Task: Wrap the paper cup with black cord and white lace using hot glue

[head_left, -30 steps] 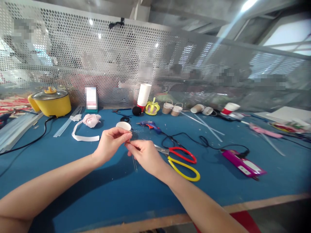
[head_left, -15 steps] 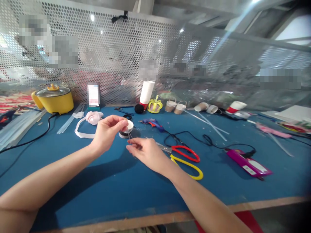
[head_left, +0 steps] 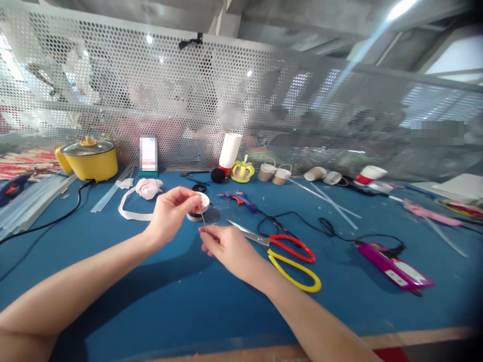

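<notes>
Both my hands meet over the blue table (head_left: 196, 296). My left hand (head_left: 171, 213) is closed in a pinch on a thin, pale strand (head_left: 202, 217). My right hand (head_left: 226, 247) pinches the same strand just below, fingers curled. Behind my left fingers sits a small white spool (head_left: 198, 207) with a dark band. Red-and-yellow scissors (head_left: 287, 254) lie just right of my right hand, blades pointing toward it.
A blue glue gun (head_left: 239, 197) with black cord lies behind. A pink fabric flower on a white ribbon (head_left: 145, 191), a yellow pot (head_left: 89, 160), clear glue sticks (head_left: 109, 190), paper cups (head_left: 229, 150), a yellow crown (head_left: 242, 171) and a magenta device (head_left: 392, 265) surround. Perforated metal screen at the back.
My hands have drawn slightly apart, the left rising toward the white spool and the right dropping lower. The view has shifted a little.
</notes>
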`<state>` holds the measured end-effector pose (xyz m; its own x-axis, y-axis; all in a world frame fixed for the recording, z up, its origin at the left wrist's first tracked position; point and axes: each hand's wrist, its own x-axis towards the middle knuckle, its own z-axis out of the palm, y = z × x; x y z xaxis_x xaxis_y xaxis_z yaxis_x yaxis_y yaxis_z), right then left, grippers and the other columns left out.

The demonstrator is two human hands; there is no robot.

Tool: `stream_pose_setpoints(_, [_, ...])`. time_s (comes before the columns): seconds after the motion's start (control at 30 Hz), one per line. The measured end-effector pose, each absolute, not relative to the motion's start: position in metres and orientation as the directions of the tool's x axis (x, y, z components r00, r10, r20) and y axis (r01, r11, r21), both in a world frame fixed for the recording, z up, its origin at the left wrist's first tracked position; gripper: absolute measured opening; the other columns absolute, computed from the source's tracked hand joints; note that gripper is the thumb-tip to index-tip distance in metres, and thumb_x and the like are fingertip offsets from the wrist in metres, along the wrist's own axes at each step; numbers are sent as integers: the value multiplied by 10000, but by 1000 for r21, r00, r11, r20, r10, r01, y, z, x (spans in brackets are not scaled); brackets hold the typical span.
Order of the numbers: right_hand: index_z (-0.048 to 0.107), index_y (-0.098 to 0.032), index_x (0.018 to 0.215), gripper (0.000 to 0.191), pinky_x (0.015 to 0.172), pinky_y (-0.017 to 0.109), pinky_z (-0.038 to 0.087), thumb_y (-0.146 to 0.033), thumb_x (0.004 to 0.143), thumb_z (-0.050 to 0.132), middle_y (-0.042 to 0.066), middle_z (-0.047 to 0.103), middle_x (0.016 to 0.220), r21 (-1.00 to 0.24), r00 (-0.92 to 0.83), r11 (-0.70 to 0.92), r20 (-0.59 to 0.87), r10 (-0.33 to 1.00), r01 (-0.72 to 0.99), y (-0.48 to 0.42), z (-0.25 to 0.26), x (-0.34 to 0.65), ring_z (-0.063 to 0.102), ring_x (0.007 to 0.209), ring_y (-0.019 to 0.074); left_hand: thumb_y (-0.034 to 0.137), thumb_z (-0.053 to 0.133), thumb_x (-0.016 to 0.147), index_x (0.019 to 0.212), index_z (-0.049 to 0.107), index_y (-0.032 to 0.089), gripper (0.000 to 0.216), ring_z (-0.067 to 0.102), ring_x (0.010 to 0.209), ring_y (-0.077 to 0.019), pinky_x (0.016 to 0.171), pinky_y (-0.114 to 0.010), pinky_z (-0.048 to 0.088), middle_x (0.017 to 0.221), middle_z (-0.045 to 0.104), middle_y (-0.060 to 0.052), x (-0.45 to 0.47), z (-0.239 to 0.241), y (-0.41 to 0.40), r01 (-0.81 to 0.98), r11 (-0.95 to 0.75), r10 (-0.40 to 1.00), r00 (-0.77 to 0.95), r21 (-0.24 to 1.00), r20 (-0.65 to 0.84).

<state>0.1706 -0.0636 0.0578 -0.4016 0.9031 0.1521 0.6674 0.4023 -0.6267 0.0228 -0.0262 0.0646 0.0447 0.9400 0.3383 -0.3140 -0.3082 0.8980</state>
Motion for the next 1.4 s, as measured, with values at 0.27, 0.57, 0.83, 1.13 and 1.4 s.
stream_pose_setpoints(0.27, [639, -119, 975, 244, 530, 227, 455, -202, 776, 525, 32, 674, 644, -654, -315, 354, 182, 932, 668, -62, 50, 167, 614, 542, 132, 243, 691, 652, 673, 582, 125, 162, 604, 507, -100, 524, -224, 513, 542, 640, 4, 18, 72, -23, -388, -312, 936, 31, 868, 350])
stream_pose_setpoints(0.57, [592, -114, 1057, 294, 441, 184, 490, -135, 784, 484, 24, 638, 686, -821, -307, 196, 27, 951, 537, -60, 45, 165, 577, 472, 79, 246, 700, 638, 654, 564, 122, 185, 599, 496, -95, 507, -214, 512, 531, 628, 8, 15, 73, -19, -393, -315, 938, 13, 864, 347])
stream_pose_setpoints(0.83, [616, -112, 988, 252, 468, 189, 507, -98, 800, 450, 54, 666, 726, -840, -303, 210, 58, 951, 501, -63, 48, 164, 591, 491, 77, 217, 690, 661, 668, 557, 126, 162, 609, 520, -99, 530, -218, 510, 534, 618, 8, 11, 72, -14, -410, -330, 927, 29, 850, 374])
stream_pose_setpoints(1.13, [596, -115, 904, 166, 466, 208, 517, -185, 819, 472, 50, 646, 701, -872, -308, 199, 59, 950, 447, -62, 43, 167, 609, 492, 97, 172, 688, 657, 647, 542, 124, 154, 607, 496, -94, 500, -212, 507, 550, 603, 22, 5, 83, -10, -423, -378, 921, -79, 824, 382])
stream_pose_setpoints(1.4, [635, -123, 832, 205, 518, 215, 538, -213, 847, 451, 42, 643, 693, -860, -329, 236, 85, 940, 452, -64, 49, 167, 635, 540, 105, 170, 685, 662, 656, 541, 128, 150, 608, 500, -96, 492, -203, 491, 543, 604, 23, 2, 82, -9, -425, -397, 909, -60, 814, 412])
